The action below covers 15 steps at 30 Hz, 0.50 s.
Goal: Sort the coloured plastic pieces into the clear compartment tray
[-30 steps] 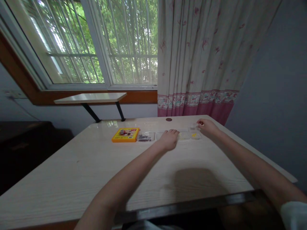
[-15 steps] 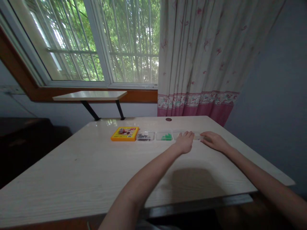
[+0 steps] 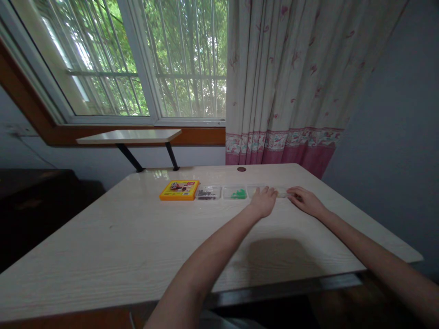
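A row of small clear plastic boxes runs across the far part of the desk. My left hand lies palm down with outstretched fingers over the third clear box, covering much of it. At the right end of the row, the fingertips and thumb of my right hand close on the edge of the last clear box; its contents are hard to make out. Green pieces lie in one box, left of my left hand. Farther left, another box holds dark grey pieces.
A yellow picture box stands at the row's left end. Behind it a small raised shelf rests on black legs. A round dark cable hole is near the desk's back edge, below the curtain. The pale desk extends toward me.
My right hand has shifted very slightly, its fingertips drawing closer around the end of the last box. My left hand stays nearly in place, and the boxes look unmoved.
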Motion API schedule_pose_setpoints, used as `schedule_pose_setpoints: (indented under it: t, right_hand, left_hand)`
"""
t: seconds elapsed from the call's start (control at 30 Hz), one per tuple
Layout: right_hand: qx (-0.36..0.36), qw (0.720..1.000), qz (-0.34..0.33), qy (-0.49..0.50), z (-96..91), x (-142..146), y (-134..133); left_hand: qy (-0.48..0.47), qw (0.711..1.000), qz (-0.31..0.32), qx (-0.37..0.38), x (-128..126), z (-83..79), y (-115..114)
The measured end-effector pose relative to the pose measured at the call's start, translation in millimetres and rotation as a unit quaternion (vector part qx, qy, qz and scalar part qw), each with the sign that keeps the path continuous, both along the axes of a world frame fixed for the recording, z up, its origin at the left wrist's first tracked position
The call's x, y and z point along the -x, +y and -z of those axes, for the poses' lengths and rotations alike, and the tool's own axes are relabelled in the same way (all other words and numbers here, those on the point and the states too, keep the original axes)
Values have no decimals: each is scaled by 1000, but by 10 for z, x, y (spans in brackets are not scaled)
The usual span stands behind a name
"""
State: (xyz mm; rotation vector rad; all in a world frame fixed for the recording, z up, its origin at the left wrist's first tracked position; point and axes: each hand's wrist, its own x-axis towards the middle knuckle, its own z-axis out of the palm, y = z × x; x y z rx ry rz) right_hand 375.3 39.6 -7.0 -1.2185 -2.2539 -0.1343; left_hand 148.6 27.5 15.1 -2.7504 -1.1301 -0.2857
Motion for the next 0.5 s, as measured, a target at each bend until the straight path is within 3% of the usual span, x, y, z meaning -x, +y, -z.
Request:
schedule_pose_setpoints:
  t: [0.1, 0.2, 0.27, 0.37, 0.43, 0.5]
  right_hand:
    - [2, 1000, 8, -3, -5, 10, -11]
    - [-2, 1000, 19, -7, -2, 14, -21]
    - [-3, 1000, 25, -12, -3, 15, -29]
    - [3, 1000, 25, -19, -16, 16, -42]
    - [6, 999, 25, -25, -27, 16, -50]
    - [5, 999, 28, -34, -31, 14, -53]
  left_hand:
    - [15, 999, 16, 27, 157, -81, -31]
    - [-4, 1000, 8, 26, 520, -225, -3]
    - [-39, 999, -24, 22, 909, -333, 85]
    - [-75, 989, -121, 30, 1664, -439, 271]
    - [-97, 971, -213, 44, 2188, -435, 353]
    - [-104, 962, -248, 48, 2643, -364, 360]
